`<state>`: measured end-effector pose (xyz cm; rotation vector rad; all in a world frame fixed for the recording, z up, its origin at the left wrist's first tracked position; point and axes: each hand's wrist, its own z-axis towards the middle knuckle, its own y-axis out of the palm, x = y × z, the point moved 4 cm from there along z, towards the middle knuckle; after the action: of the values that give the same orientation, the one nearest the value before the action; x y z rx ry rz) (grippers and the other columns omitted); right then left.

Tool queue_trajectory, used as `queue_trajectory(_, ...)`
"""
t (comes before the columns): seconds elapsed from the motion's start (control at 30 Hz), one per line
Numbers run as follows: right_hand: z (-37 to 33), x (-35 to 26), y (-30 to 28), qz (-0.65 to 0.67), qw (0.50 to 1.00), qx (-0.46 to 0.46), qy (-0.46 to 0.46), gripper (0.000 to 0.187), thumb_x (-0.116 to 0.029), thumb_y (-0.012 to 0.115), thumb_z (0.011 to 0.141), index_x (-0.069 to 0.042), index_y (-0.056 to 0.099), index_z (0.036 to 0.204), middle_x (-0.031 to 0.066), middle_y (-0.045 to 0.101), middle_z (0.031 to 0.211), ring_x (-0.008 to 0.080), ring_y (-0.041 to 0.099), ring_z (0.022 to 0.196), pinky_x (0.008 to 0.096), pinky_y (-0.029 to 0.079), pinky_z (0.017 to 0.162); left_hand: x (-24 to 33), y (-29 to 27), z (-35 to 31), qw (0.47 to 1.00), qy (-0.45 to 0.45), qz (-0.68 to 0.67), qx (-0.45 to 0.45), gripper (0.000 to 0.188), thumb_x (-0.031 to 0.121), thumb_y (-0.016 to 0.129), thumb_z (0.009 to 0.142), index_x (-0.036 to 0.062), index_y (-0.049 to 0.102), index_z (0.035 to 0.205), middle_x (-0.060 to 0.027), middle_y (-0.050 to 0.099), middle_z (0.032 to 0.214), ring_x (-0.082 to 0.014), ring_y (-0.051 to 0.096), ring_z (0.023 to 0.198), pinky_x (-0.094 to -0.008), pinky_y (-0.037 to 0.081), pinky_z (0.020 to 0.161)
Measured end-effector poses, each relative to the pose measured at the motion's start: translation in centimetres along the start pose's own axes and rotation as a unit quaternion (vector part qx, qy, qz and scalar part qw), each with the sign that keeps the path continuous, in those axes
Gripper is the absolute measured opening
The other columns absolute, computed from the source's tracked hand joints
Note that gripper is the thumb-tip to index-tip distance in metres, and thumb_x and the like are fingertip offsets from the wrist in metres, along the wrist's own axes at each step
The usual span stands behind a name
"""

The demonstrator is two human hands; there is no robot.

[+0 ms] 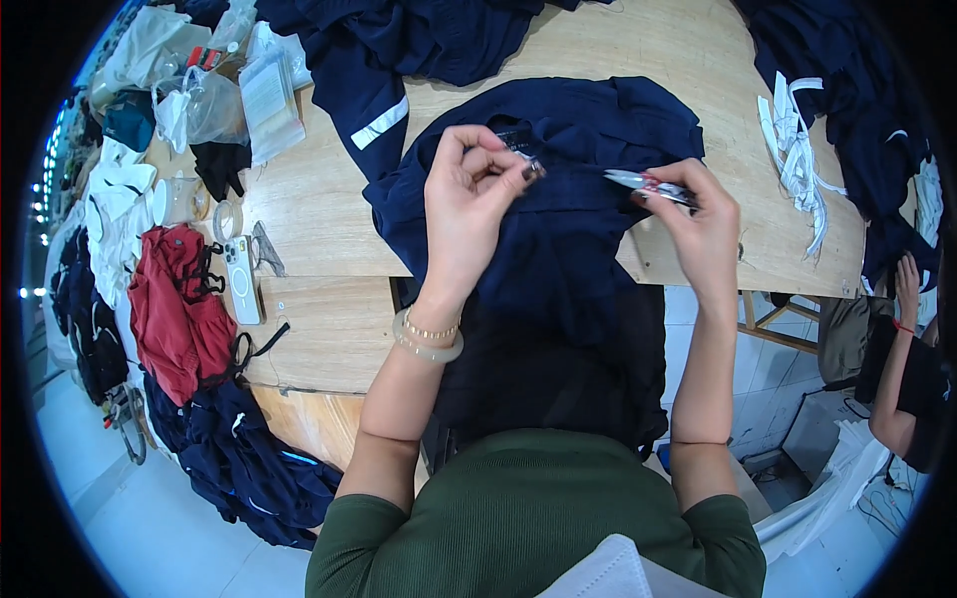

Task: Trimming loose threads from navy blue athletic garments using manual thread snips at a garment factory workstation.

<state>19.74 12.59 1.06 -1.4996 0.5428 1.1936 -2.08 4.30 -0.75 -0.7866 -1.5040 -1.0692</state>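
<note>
A navy garment (568,229) lies bunched on the table before me and drapes over its near edge toward my lap. Above its left part is my left hand (469,199), thumb and fingertips pinched together; whatever is between them is too small to make out. Just behind those fingertips, a dark label with pale print (515,140) shows on the cloth. My right hand (703,214) is closed around small thread snips (653,186) at the garment's right side. Their pointed silver blades face left, toward my left hand, with a gap between.
More navy clothing (419,40) is heaped at the far edge. White strips (797,159) lie at the right, near another person's arm (897,369). On the left are a phone (242,279), a roll of tape (227,219), a red cloth bag (179,309) and plastic bags (209,105).
</note>
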Motion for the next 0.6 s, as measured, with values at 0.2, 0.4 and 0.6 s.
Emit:
queue_trajectory(0.2, -0.5, 1.3, -3.5, 0.059, 0.996, 0.056, 0.037, 0.014, 0.001, 0.069, 0.086, 0.002, 0.066, 0.099, 0.0057, 0.069, 0.092, 0.0105, 0.066, 0.084, 0.0223, 0.052, 0.078, -0.3, 5.1, -8.2, 0.904, -0.097, 0.120, -0.398, 0.019, -0.004, 0.067, 0.084, 0.0012, 0.063, 0.101, -0.0084, 0.066, 0.090, -0.0154, 0.071, 0.087, -0.0271, 0.055, 0.076)
queue_trajectory(0.4, -0.7, 1.5, -3.1, 0.058, 0.994, 0.076, 0.043, 0.018, -0.004, 0.072, 0.085, 0.001, 0.066, 0.102, 0.0046, 0.069, 0.092, 0.0099, 0.064, 0.086, 0.0232, 0.050, 0.079, -1.3, 4.6, -7.3, 0.911, 0.092, 0.298, -0.269, 0.011, 0.006, 0.072, 0.082, 0.0019, 0.064, 0.088, -0.0081, 0.059, 0.092, -0.0259, 0.061, 0.078, -0.0329, 0.051, 0.071)
queue_trajectory(0.6, -0.5, 0.8, -1.8, 0.085, 0.993, 0.069, 0.036, 0.018, -0.005, 0.073, 0.085, 0.001, 0.066, 0.101, 0.0046, 0.069, 0.092, 0.0101, 0.064, 0.085, 0.0234, 0.050, 0.079, -1.7, 2.5, -1.7, 0.893, 0.110, 0.435, 0.028, 0.014, 0.000, 0.072, 0.080, -0.0006, 0.059, 0.085, -0.0153, 0.056, 0.092, -0.0327, 0.061, 0.085, -0.0389, 0.050, 0.071)
